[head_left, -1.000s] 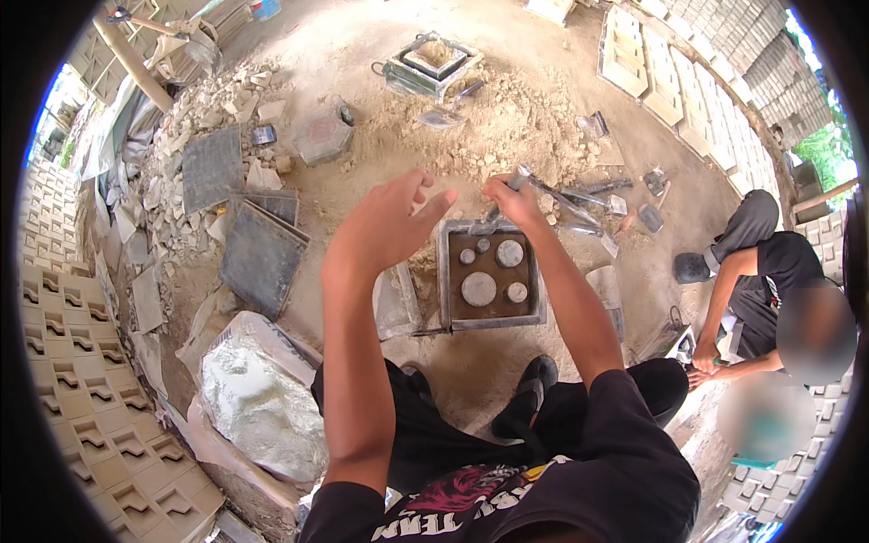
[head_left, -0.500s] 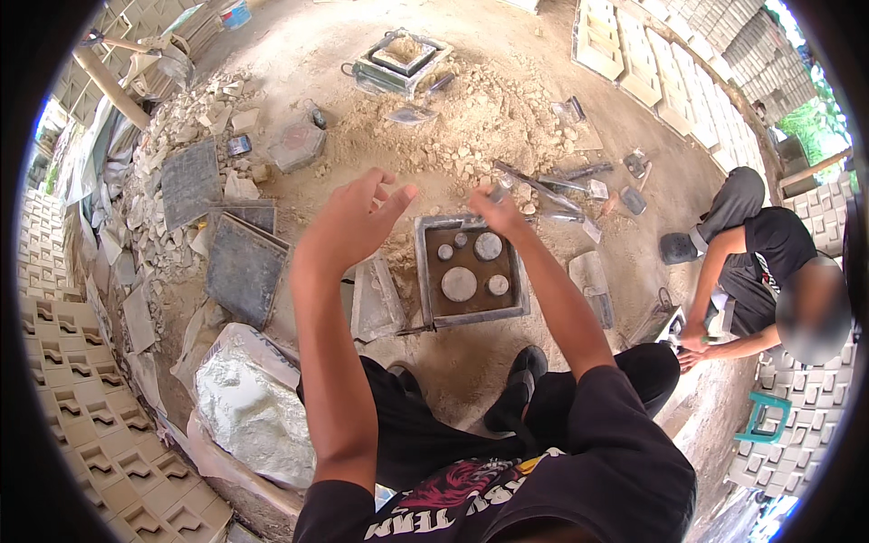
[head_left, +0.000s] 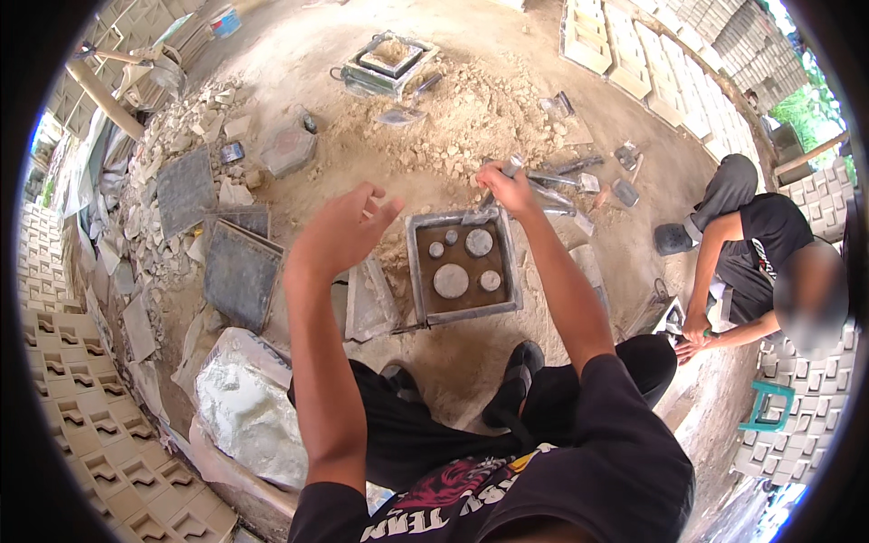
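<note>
A square grey mould frame (head_left: 418,271) lies on the ground in front of my feet. Brown material fills its floor, and several pale round discs (head_left: 452,281) of different sizes are set in it. My right hand (head_left: 509,188) is closed round the handle of a small trowel (head_left: 477,216) at the frame's far edge. The trowel's flat blade points down just inside that edge; whether it touches the fill I cannot tell. Up and left of the frame, my left hand (head_left: 348,226) hovers with its fingers loosely apart and nothing in it.
Beyond the frame lies a heap of crumbly tan material (head_left: 480,127) with another trowel (head_left: 401,117) and a second mould (head_left: 389,61). Hand tools (head_left: 561,181) lie to the right. Dark plates (head_left: 243,276) and a white sack (head_left: 249,407) are left. A co-worker (head_left: 760,244) crouches at right.
My right hand has turned the trowel so its blade now points down at the frame's far edge. My left hand has shifted slightly left and lower.
</note>
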The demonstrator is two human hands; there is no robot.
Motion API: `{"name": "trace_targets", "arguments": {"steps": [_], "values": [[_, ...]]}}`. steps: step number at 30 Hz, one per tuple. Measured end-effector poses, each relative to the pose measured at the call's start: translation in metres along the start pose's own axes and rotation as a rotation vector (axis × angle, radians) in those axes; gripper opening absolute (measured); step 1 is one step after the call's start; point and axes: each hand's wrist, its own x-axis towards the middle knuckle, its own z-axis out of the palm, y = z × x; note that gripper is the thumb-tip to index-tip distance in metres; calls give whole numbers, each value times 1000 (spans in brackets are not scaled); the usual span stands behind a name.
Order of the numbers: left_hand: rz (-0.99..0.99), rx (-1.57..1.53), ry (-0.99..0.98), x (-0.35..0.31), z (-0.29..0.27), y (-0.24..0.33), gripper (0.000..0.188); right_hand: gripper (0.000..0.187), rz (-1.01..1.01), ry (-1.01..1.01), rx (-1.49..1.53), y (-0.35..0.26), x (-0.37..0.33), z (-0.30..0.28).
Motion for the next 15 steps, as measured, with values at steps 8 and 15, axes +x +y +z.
{"name": "trace_targets", "arguments": {"steps": [8,15], "values": [[47,19,41,4,5,1,55,22,-22,-42,-71,17,-20,-17],[77,-4,6,8,11,5,53,22,-127,-57,-217,35,-28,-13]]}}
